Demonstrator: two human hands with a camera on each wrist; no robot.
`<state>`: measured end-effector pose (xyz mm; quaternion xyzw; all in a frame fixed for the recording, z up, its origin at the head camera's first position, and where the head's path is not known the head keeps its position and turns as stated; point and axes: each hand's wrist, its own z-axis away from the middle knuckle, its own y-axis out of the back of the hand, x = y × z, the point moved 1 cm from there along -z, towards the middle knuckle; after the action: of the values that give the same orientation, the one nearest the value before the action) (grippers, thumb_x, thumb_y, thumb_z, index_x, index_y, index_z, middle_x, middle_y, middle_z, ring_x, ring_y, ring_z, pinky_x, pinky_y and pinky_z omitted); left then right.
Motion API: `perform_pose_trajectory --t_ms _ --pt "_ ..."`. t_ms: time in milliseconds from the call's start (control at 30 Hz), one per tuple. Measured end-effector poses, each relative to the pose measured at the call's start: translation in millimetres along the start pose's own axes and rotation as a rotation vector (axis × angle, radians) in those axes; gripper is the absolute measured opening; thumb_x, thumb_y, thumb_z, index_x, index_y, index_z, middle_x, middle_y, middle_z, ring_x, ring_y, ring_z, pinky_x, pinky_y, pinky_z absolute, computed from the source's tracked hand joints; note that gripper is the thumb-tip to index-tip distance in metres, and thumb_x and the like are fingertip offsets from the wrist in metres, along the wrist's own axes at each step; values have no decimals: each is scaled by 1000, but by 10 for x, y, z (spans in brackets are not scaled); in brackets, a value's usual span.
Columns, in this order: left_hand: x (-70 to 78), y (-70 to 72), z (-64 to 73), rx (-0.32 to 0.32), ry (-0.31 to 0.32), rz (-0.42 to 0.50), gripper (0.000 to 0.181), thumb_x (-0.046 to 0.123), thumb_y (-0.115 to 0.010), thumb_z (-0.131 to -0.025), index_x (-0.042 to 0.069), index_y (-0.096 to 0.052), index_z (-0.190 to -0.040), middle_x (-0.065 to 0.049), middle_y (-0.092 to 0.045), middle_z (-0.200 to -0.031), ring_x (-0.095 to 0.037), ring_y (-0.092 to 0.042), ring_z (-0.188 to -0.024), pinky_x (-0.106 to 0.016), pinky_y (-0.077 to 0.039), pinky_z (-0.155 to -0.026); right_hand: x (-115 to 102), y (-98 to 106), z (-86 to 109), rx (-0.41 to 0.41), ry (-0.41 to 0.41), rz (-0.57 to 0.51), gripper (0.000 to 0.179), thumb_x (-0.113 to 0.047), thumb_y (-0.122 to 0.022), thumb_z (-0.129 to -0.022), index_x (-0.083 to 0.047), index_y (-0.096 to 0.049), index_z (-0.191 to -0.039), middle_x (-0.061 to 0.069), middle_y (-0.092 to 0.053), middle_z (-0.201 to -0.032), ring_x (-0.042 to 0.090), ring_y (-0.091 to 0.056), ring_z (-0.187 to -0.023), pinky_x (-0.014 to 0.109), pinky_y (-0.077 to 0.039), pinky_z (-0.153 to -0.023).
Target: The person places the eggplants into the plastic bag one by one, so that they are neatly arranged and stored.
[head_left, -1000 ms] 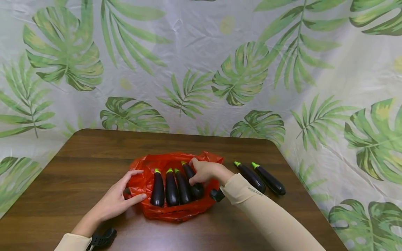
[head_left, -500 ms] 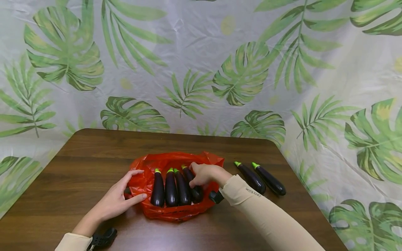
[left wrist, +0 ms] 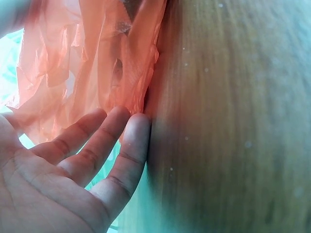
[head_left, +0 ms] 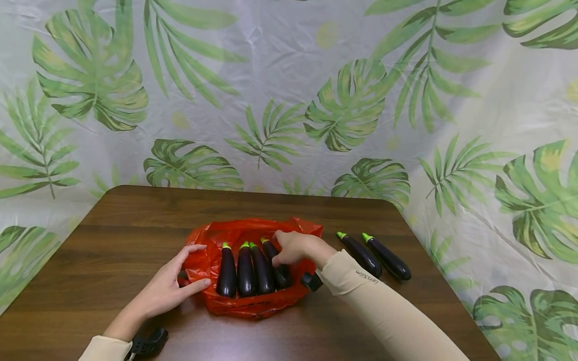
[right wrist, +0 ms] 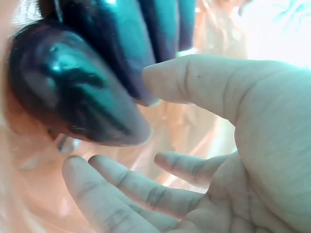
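Note:
A red plastic bag (head_left: 253, 307) lies mouth up on the table, with several dark purple eggplants side by side in it, green caps pointing away. My right hand (head_left: 298, 248) reaches into the bag over the rightmost eggplant (head_left: 283, 278). In the right wrist view, the fingers and thumb (right wrist: 194, 82) are spread around that eggplant (right wrist: 77, 87), with a gap between the fingers and its skin. At the bag's left side rests my left hand (head_left: 164, 283), fingers extended. Its fingertips (left wrist: 138, 127) touch the red plastic in the left wrist view.
Two more eggplants lie on the table to the right of the bag, a nearer one (head_left: 361, 254) and an outer one (head_left: 387, 258). The brown wooden table (head_left: 135, 225) ends at a leaf-patterned curtain (head_left: 280, 75) behind and to the right.
The rightmost eggplant in the bag has shifted slightly toward the others, its cap a little nearer to me. My right hand has moved very little; the left hand is still.

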<state>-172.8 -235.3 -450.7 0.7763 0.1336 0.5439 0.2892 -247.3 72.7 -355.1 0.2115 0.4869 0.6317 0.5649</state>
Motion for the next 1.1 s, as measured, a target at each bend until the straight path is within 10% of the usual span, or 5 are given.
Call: perform_pose_trajectory --t_ms 233,533,1100 --pt "-12 0 -1 -3 1 4 73 35 -82 -95 16 -46 -155 -15 -65 -142 -32 -70 -120 -31 -60 -90 -53 136 61 12 18 -57 68 -33 -72 -103 -9 -42 -160 13 -55 -159 27 -63 -134 48 -49 -115" --pt "-13 -10 0 4 -4 -9 73 37 -82 -95 17 -47 -155 -14 -66 -141 -31 -70 -117 -29 -60 -87 -83 368 240 54 107 -159 63 -34 -72 -104 -13 -46 -157 8 -74 -121 23 -72 -99 35 -56 -83" --pt "-18 -11 -6 -3 7 -2 73 37 -82 -95 17 -46 -155 -14 -65 -142 -29 -69 -117 -29 -60 -87 91 716 607 244 190 -295 47 -32 -70 -105 -16 -55 -147 7 -71 -115 26 -72 -86 34 -60 -74"
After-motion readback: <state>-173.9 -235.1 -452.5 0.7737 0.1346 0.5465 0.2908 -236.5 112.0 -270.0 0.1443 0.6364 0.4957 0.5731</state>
